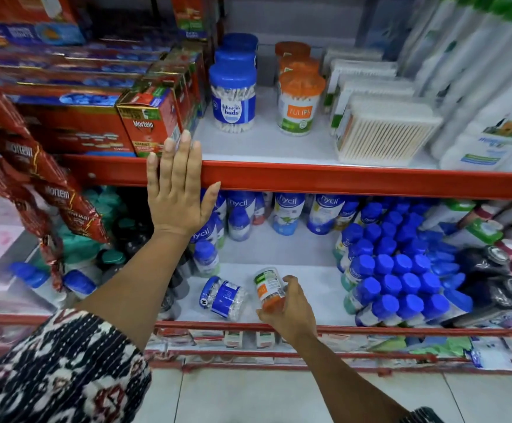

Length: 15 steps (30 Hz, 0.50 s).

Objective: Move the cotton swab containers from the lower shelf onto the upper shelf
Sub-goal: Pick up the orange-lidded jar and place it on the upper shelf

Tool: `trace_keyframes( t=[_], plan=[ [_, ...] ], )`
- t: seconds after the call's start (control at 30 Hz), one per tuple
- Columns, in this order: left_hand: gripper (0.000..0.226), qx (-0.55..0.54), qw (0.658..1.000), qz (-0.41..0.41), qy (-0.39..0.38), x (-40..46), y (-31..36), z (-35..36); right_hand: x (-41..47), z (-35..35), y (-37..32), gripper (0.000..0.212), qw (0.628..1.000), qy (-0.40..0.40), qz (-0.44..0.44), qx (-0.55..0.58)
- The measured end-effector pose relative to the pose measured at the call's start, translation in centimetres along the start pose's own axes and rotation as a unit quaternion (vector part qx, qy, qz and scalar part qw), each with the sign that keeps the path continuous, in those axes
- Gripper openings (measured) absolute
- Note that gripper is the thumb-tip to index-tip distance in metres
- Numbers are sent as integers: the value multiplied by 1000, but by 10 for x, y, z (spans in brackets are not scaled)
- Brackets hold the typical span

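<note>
Right hand (288,312) grips the orange-capped swab jar (268,290), which lies on its side on the lower shelf (294,270), low in the centre of the frame. Just left of it, a blue-capped swab jar (222,297) also lies on its side, not touched. Left hand (177,190) rests open and flat on the red edge of the upper shelf (355,178). Up there, blue-capped and orange-capped jars already stand in two rows, so I judge two jars are left to move. Free white room shows in front of those rows. The red edge overhangs the lower shelf, so the jar must come out forward first.
</note>
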<state>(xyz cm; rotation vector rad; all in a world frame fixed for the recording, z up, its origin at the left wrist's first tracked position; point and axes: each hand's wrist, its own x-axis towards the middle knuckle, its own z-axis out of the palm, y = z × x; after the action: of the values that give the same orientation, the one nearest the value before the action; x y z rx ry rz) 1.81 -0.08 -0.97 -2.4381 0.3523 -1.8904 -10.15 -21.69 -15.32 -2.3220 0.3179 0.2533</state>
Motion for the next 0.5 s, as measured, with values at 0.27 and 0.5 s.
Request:
trace_keyframes(
  t=[0.27, 0.5],
  plan=[
    [59, 4, 1000, 1, -4, 1, 1, -2, 0, -51, -23, 71, 976, -3, -94, 198],
    [59, -1, 1000, -4, 4, 0, 1, -2, -17, -136, -52, 66, 893, -136, -113, 414]
  ],
)
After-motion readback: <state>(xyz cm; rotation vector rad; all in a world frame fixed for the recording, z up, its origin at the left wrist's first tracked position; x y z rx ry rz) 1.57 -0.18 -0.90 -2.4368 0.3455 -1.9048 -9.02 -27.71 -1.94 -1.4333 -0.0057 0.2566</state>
